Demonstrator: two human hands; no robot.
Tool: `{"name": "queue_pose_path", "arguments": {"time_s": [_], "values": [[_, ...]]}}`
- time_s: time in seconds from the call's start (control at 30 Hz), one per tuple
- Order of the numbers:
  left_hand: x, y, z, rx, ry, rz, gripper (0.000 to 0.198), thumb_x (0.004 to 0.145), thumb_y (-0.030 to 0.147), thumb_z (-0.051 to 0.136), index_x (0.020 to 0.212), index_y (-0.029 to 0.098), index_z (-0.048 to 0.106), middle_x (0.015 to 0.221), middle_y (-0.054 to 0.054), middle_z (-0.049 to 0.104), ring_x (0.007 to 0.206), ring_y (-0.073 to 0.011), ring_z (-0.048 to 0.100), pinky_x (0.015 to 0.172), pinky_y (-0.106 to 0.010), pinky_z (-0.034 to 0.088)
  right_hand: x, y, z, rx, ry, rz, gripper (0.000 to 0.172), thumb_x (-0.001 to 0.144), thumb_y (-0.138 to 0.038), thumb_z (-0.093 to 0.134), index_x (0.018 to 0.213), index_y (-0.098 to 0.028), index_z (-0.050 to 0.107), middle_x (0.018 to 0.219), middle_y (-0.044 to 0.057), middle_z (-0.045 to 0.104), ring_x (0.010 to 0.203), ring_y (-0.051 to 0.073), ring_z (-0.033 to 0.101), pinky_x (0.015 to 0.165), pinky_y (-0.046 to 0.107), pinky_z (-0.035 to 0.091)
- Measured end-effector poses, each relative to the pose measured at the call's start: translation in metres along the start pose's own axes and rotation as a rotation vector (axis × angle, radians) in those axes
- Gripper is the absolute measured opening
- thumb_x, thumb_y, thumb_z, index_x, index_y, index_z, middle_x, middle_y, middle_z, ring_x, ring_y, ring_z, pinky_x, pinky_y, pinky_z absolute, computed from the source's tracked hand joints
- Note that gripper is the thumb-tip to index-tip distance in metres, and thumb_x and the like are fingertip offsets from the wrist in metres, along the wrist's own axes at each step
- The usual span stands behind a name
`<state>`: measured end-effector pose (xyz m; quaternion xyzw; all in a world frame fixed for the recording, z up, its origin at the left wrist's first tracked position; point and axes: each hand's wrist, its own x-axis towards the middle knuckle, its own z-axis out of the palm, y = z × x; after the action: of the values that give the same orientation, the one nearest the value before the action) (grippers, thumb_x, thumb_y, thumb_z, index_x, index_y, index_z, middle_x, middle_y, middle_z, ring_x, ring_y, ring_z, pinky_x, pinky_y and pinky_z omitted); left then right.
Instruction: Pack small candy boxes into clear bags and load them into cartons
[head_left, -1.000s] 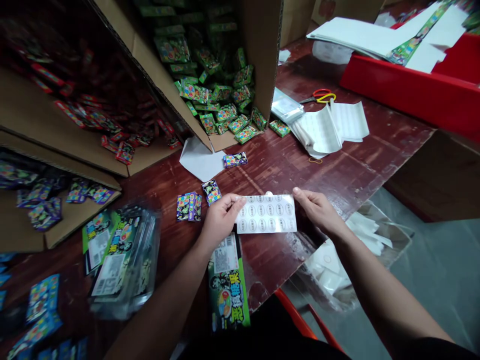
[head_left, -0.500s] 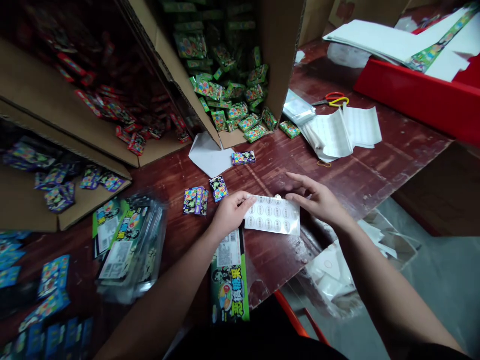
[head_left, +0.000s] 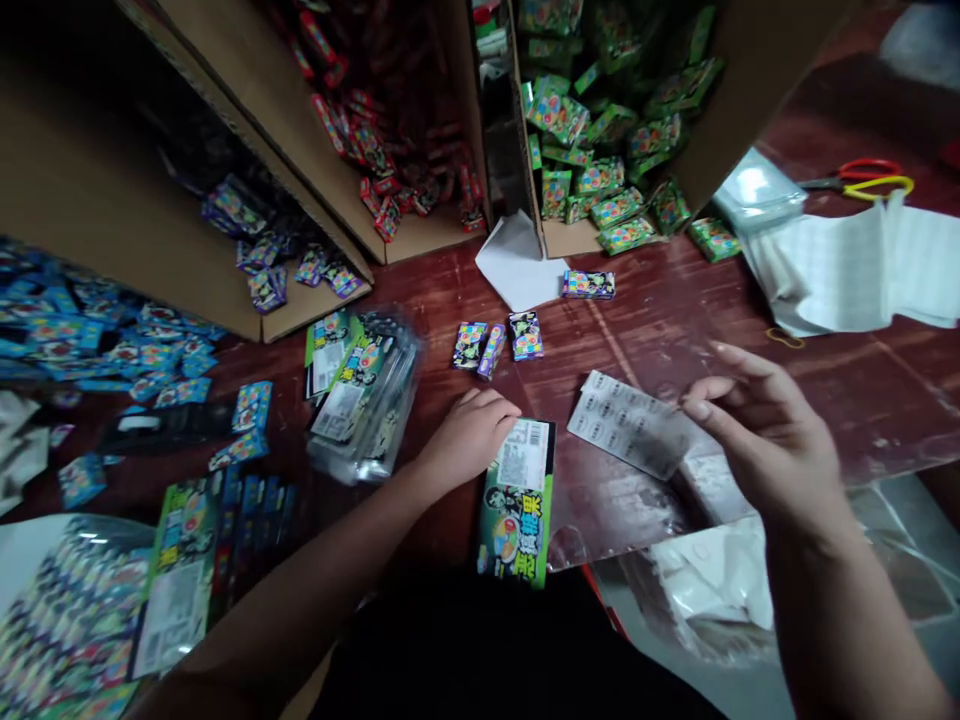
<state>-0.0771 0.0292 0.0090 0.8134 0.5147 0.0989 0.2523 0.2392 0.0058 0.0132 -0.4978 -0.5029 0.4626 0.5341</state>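
My left hand (head_left: 472,435) is closed at the upper left corner of a flat green-and-black printed candy package (head_left: 517,505), which has a white label at its top. My right hand (head_left: 776,440) has its thumb and forefinger pinched together; what is between them, if anything, is too small to make out. Just left of those fingertips a sheet of round stickers (head_left: 622,420) slants, its right end in shadow. I cannot tell whether the fingers touch it. Beyond the package stand small purple candy boxes (head_left: 526,335), with another purple box (head_left: 589,285) farther back.
Cartons of green candy packs (head_left: 600,175), red packs (head_left: 386,215) and purple packs (head_left: 262,285) line the back. Clear-cased candy packages (head_left: 367,400) are stacked left. Scissors (head_left: 874,180) and white label sheets (head_left: 832,265) lie right. A plastic bag (head_left: 712,580) hangs below the table edge.
My left hand has let go of the sticker sheet and moved to the green package. The sheet has turned clockwise. My right hand's fingers have closed to a pinch. The view has shifted left.
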Motion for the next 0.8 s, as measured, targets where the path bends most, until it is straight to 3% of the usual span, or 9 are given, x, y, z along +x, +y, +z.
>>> {"name": "queue_pose_path", "arguments": {"time_s": [0.17,0.3,0.47,0.6,0.67,0.8], "values": [[-0.025,-0.003,-0.009,-0.263,0.046,0.011,0.019,0.094,0.02,0.058,0.104,0.023,0.073,0.113,-0.005,0.072,0.106,-0.0207,0.066,0.096,-0.037,0.051,-0.007,-0.008,0.071,0.01,-0.345,0.032,0.058,0.089,-0.028,0.072,0.141,-0.032,0.048,0.093,0.0,0.066,0.086,0.018,0.065,0.085,0.036,0.056],[-0.029,0.0,-0.013,-0.422,0.001,-0.07,0.022,0.091,0.018,0.059,0.105,0.024,0.075,0.106,-0.004,0.077,0.097,-0.0207,0.072,0.087,-0.035,0.054,-0.009,0.001,0.11,-0.047,-0.495,0.046,0.065,0.091,-0.031,0.069,0.148,-0.031,0.038,0.094,0.001,0.065,0.09,0.019,0.065,0.091,0.041,0.054],[-0.036,0.003,-0.011,-0.518,0.04,-0.102,0.019,0.089,0.02,0.062,0.102,0.022,0.077,0.102,-0.005,0.079,0.09,-0.0203,0.073,0.081,-0.033,0.055,-0.013,0.014,0.12,-0.168,-0.496,0.032,0.076,0.091,-0.031,0.068,0.155,-0.03,0.026,0.097,0.002,0.065,0.092,0.02,0.063,0.086,0.039,0.053],[-0.042,0.0,-0.007,-0.68,0.021,-0.165,0.016,0.088,0.022,0.065,0.102,0.019,0.073,0.098,-0.006,0.078,0.085,-0.0196,0.074,0.073,-0.03,0.056,-0.019,0.013,0.117,-0.439,-0.399,-0.242,0.086,0.091,-0.03,0.07,0.159,-0.036,0.018,0.114,0.006,0.063,0.103,0.025,0.059,0.093,0.046,0.048],[-0.044,-0.004,-0.006,-0.752,0.017,-0.164,0.015,0.088,0.022,0.066,0.1,0.018,0.072,0.098,-0.007,0.078,0.087,-0.0195,0.073,0.077,-0.031,0.057,-0.023,0.013,0.118,-0.58,-0.406,-0.396,0.082,0.095,-0.027,0.065,0.16,-0.04,0.016,0.109,0.004,0.067,0.102,0.026,0.058,0.097,0.05,0.042],[-0.05,-0.01,0.0,-0.869,-0.011,-0.142,0.015,0.085,0.025,0.07,0.098,0.016,0.069,0.097,-0.007,0.076,0.089,-0.0193,0.073,0.081,-0.033,0.057,-0.031,0.018,0.125,-0.657,-0.469,-0.393,0.079,0.101,-0.025,0.055,0.162,-0.038,0.007,0.103,0.003,0.072,0.098,0.027,0.06,0.096,0.053,0.04]]}}
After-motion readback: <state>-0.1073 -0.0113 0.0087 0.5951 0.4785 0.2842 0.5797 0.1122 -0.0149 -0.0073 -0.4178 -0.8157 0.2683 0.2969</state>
